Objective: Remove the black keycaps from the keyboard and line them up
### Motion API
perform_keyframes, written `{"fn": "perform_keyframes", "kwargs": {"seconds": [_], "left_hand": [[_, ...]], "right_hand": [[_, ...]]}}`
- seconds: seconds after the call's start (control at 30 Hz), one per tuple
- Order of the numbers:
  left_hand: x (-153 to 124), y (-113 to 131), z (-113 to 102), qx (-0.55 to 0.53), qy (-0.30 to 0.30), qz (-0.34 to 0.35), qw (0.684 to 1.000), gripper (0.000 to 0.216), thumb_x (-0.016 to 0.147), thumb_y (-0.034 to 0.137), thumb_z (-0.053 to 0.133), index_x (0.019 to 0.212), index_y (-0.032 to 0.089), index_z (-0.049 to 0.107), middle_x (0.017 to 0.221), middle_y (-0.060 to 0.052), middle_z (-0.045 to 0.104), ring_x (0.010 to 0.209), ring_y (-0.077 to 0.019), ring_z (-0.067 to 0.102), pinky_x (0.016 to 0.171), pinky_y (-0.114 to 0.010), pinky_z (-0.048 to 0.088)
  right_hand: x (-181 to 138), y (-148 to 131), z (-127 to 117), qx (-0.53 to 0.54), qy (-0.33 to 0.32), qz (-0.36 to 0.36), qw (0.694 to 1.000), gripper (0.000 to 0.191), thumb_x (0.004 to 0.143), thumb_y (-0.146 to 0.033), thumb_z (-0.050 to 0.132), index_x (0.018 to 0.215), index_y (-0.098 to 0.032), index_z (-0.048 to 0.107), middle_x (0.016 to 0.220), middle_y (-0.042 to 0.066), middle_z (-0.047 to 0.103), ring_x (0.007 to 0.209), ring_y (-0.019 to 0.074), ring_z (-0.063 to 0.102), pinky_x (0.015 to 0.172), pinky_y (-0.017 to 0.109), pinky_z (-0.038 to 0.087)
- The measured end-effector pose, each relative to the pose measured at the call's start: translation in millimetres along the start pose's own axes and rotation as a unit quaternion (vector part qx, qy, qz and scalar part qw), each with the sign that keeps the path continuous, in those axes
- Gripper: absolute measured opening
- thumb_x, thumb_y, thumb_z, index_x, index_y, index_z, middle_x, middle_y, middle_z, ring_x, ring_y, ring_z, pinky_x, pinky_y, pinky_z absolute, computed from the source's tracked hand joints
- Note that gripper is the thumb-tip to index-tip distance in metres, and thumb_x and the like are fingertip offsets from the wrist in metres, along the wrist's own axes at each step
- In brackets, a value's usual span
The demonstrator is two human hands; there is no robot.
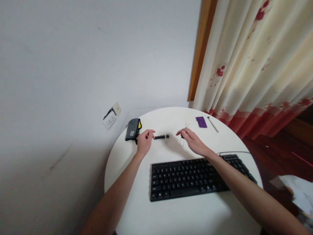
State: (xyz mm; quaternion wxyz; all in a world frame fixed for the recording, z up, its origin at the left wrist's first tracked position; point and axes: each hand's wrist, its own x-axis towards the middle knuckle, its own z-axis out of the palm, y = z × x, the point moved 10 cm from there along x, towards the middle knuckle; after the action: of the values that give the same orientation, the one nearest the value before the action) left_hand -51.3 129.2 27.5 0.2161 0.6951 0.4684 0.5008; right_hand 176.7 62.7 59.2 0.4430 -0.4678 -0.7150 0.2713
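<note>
My left hand [145, 141] is at the left end of a short row of black keycaps [159, 137], partly covering it. Its fingers are loosely curved and apart, and nothing shows in them. A single black keycap [167, 136] lies just right of that row. My right hand [192, 140] is closed around a thin wire keycap puller [181, 142], whose bent ends stick out above and below the fingers. A small black piece, perhaps a keycap, shows at those fingertips. The black keyboard [181, 179] lies nearer to me, its right part crossed by my right forearm.
A grey pouch with yellow lining [132, 129] sits at the table's left edge. Toward the back right lie a purple cloth [201, 122] and a slim brush-like stick [213, 124]. The round white table [137, 209] stands by a wall with a socket [110, 120] and a curtain [234, 65].
</note>
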Motion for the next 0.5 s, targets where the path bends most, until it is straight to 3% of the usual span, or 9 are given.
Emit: {"fn": "perform_keyframes", "kwargs": {"seconds": [0.2,0.37,0.5], "left_hand": [[-16,28,25,0.009,-0.081,0.031,0.996,0.033,0.093,0.036,0.045,0.084,0.015,0.069,0.07,-0.001,0.065,0.054,-0.0108,0.047,0.053,-0.022,0.033],[-26,37,42,0.023,-0.139,0.043,0.989,0.032,0.094,0.034,0.045,0.091,0.016,0.07,0.068,0.0,0.065,0.055,-0.0114,0.048,0.054,-0.022,0.034],[-27,38,46,0.03,-0.152,0.044,0.987,0.031,0.093,0.032,0.045,0.088,0.015,0.07,0.069,0.0,0.066,0.056,-0.0113,0.049,0.054,-0.022,0.035]], "right_hand": [[-45,10,13,-0.02,-0.092,0.015,0.995,0.028,0.096,-0.035,0.043,0.093,-0.018,0.065,0.089,0.005,0.067,0.085,0.0185,0.06,0.08,0.03,0.043],[-57,16,22,-0.038,-0.111,-0.009,0.993,0.023,0.095,-0.03,0.046,0.088,-0.017,0.064,0.083,0.005,0.065,0.079,0.0175,0.058,0.075,0.029,0.043],[-61,10,34,-0.026,-0.146,-0.035,0.988,0.023,0.095,-0.03,0.046,0.085,-0.017,0.063,0.081,0.004,0.063,0.077,0.0166,0.058,0.074,0.028,0.043]]}}
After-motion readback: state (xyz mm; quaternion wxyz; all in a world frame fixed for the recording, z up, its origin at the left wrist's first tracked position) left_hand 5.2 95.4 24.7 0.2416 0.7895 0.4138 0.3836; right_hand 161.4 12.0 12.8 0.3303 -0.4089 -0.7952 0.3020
